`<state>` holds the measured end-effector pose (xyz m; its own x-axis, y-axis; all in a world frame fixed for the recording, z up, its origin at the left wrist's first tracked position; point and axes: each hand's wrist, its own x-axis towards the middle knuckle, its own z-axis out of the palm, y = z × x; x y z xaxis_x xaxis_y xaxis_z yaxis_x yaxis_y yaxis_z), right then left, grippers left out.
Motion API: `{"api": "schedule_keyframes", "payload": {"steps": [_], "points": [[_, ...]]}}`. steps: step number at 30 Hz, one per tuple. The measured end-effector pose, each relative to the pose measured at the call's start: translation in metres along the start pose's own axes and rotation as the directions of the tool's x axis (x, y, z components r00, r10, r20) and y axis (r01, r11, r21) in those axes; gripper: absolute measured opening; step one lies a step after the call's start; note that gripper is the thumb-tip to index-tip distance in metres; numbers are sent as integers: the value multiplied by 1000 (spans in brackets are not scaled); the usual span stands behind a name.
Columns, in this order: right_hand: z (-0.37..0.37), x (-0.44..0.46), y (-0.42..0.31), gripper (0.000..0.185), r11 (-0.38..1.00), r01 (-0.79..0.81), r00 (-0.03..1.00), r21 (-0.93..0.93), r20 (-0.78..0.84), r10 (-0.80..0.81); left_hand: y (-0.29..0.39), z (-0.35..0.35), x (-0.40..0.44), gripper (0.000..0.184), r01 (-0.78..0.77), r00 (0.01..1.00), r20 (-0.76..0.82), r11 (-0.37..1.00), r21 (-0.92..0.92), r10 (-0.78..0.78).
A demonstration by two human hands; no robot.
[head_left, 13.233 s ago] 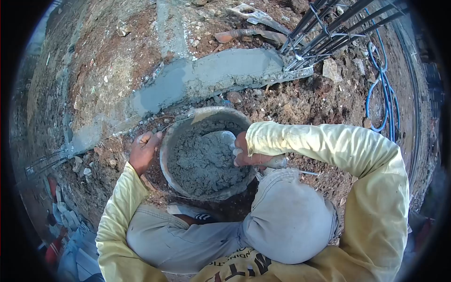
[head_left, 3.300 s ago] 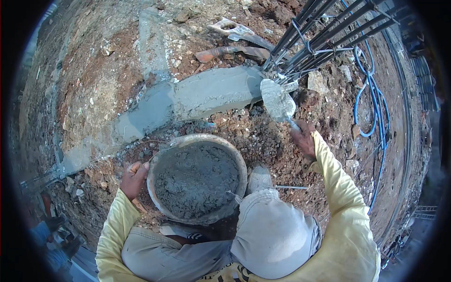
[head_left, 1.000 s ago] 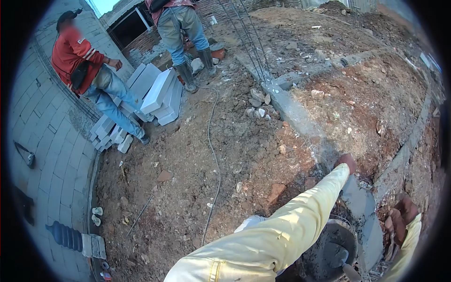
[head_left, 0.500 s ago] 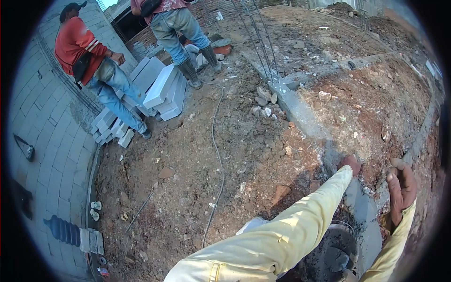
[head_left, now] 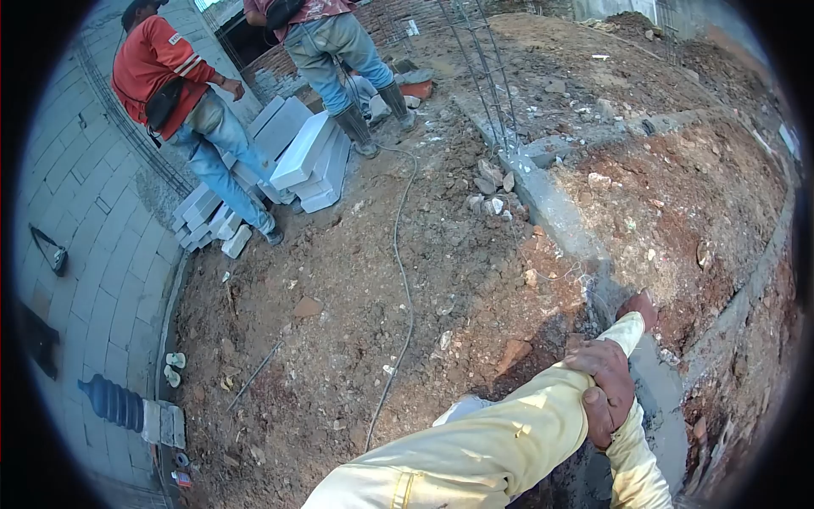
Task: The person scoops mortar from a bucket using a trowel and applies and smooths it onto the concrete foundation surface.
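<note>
My left arm reaches out to the right in a pale yellow sleeve (head_left: 475,437). At its end, my left hand (head_left: 640,310) is above the grey concrete strip and red soil; its fingers are mostly hidden, so I cannot tell what they hold. My right hand (head_left: 606,382) is wrapped round the left forearm sleeve, thumb below and fingers over the top. Beneath both arms runs the concrete strip (head_left: 661,407), smooth and grey. A thin wire (head_left: 579,270) curls on the ground just beyond my left hand.
Two people stand at upper left, one in a red top (head_left: 165,76), beside stacked pale blocks (head_left: 305,153). A cable (head_left: 398,246) crosses the soil. Upright rebar (head_left: 487,76) rises from the concrete. A block wall (head_left: 93,229) borders the left, with a blue water bottle (head_left: 110,399) near it.
My right hand has moved left from beside the strip and closed on my left sleeve. The bucket below is now mostly covered. The view has shifted slightly; the person in red has turned away.
</note>
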<state>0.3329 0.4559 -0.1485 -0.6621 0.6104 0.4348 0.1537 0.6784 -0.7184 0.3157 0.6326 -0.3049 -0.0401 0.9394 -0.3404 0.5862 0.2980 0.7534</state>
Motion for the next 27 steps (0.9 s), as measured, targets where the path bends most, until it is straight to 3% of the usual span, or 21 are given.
{"api": "schedule_keyframes", "payload": {"steps": [14, 27], "points": [[1, -5, 6, 45, 1000, -9, 998, 8, -56, 9, 0, -4, -5, 39, -1, 1000, -6, 1000, 20, 1], [2, -6, 7, 49, 1000, -22, 999, 2, -41, 22, 6, -2, -3, 40, -18, 1000, -2, 1000, 14, 18]]}}
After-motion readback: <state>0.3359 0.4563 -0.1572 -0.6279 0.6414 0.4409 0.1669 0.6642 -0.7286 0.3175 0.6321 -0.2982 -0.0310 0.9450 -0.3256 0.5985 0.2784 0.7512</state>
